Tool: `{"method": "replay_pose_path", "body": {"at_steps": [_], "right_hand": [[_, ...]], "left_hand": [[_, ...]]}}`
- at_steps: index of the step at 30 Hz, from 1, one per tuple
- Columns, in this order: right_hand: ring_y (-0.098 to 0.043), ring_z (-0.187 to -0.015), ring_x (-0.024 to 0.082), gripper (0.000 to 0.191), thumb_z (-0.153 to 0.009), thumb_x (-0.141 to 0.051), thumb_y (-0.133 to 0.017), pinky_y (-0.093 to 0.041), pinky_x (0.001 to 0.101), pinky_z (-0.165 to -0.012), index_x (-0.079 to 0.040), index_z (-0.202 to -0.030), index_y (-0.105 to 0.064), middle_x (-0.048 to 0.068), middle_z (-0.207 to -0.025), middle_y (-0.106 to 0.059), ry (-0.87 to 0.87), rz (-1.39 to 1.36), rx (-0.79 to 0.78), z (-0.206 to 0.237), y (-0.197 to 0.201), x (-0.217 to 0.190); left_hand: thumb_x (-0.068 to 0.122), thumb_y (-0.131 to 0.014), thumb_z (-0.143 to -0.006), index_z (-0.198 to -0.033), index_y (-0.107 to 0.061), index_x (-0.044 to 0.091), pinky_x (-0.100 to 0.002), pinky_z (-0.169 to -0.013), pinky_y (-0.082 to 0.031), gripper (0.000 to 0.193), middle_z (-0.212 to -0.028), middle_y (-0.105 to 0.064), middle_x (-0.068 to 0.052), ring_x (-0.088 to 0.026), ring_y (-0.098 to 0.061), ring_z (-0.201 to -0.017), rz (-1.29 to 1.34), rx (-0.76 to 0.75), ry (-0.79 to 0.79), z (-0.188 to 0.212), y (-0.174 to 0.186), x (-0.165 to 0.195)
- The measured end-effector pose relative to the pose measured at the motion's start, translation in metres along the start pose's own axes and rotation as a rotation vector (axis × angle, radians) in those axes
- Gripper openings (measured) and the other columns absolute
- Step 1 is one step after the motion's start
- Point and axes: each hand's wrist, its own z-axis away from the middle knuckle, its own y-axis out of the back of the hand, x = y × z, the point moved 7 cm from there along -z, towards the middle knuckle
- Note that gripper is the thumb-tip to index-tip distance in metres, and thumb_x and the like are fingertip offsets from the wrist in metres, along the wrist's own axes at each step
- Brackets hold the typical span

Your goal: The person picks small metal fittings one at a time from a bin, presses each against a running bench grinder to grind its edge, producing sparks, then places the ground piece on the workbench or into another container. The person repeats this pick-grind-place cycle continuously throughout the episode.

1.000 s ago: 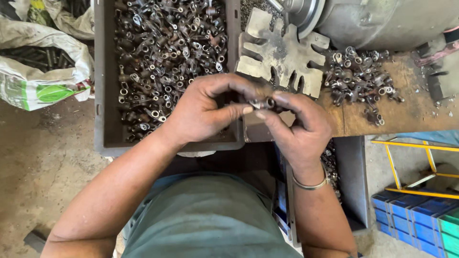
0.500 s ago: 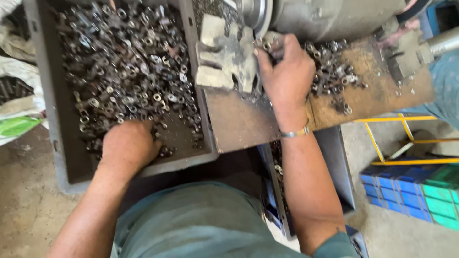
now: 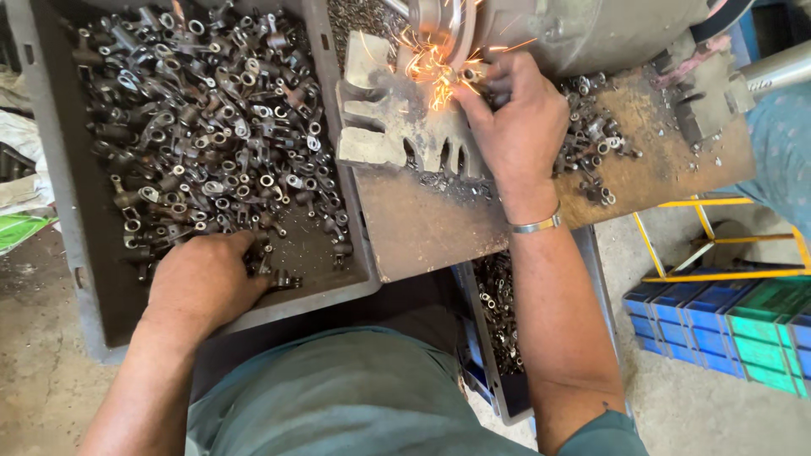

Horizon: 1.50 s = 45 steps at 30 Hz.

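The right hand [image 3: 515, 127] pinches a small dark metal part [image 3: 470, 76], seemingly against the spinning grey grinding wheel [image 3: 439, 21], throwing orange sparks [image 3: 427, 67]. The left hand [image 3: 207, 279] rests curled among loose steel fittings [image 3: 203, 127] in the grey plastic crate [image 3: 51, 169], well apart.

A stack of blue plastic crates [image 3: 718, 325] sits on the concrete floor [image 3: 693, 414] at four o'clock, and one green crate [image 3: 773, 317] rests on top of them. Just above these, at three o'clock, stands a yellow metal frame [image 3: 676, 241]. At nine o'clock, a green and white sack [image 3: 21, 224] lies at the picture's edge, beside what seems to be crumpled pale sacking [image 3: 17, 143], though little of it shows. At one o'clock, a reddish-stained metal block [image 3: 705, 84] stands on the rusty bench top, and a shiny steel tube [image 3: 777, 67] juts in just beside it.
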Motion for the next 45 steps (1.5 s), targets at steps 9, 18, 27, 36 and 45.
{"method": "replay_pose_path", "body": {"at_steps": [9,18,27,36,45], "right_hand": [[-0.068,-0.083,0.033,0.039,-0.085,-0.011,-0.095,-0.055,0.0419,-0.074,-0.004,-0.102,-0.060,0.012,-0.093,-0.071,0.346,0.000,0.065,0.010,0.007,-0.037],[-0.069,-0.088,0.030,0.039,-0.085,0.003,-0.090,-0.058,0.0378,-0.077,-0.004,-0.106,-0.058,0.011,-0.098,-0.071,0.541,-0.022,0.242,0.044,0.043,-0.058],[-0.073,-0.096,0.029,0.031,-0.083,-0.012,-0.086,-0.060,0.0398,-0.087,-0.007,-0.108,-0.069,0.013,-0.107,-0.074,0.164,-0.238,0.148,0.069,0.062,-0.069],[-0.074,-0.077,0.018,0.023,-0.088,-0.025,-0.087,-0.060,0.0302,-0.068,-0.010,-0.102,-0.076,0.007,-0.092,-0.078,0.267,-0.412,-0.133,0.085,0.035,-0.085],[-0.077,-0.081,0.021,0.033,-0.087,-0.025,-0.089,-0.060,0.0331,-0.071,-0.005,-0.103,-0.069,0.010,-0.093,-0.077,0.005,-0.074,-0.039,0.020,0.002,-0.006]], "left_hand": [[0.033,-0.083,-0.070,-0.123,-0.067,0.018,-0.047,-0.086,-0.058,0.057,-0.105,-0.074,-0.014,-0.035,-0.071,-0.099,-0.059,0.031,-0.106,-0.011,-0.003,0.007],[0.032,-0.076,-0.074,-0.106,-0.070,0.014,-0.048,-0.083,-0.059,0.037,-0.096,-0.074,-0.012,-0.033,-0.072,-0.096,-0.155,0.161,-0.105,-0.010,0.001,0.003],[0.014,-0.064,-0.088,-0.100,-0.076,0.007,-0.040,-0.069,-0.058,0.018,-0.088,-0.074,-0.012,-0.028,-0.073,-0.075,0.664,0.514,-0.501,0.032,0.069,0.052],[0.017,-0.064,-0.095,-0.133,-0.064,0.008,-0.033,-0.072,-0.059,0.039,-0.094,-0.076,-0.015,-0.024,-0.073,-0.080,1.083,0.206,-0.554,0.009,0.079,0.107],[0.014,-0.075,-0.088,-0.130,-0.064,0.002,-0.046,-0.076,-0.057,0.046,-0.101,-0.071,-0.021,-0.040,-0.070,-0.087,0.470,0.822,-0.575,-0.001,0.067,0.077]]}}
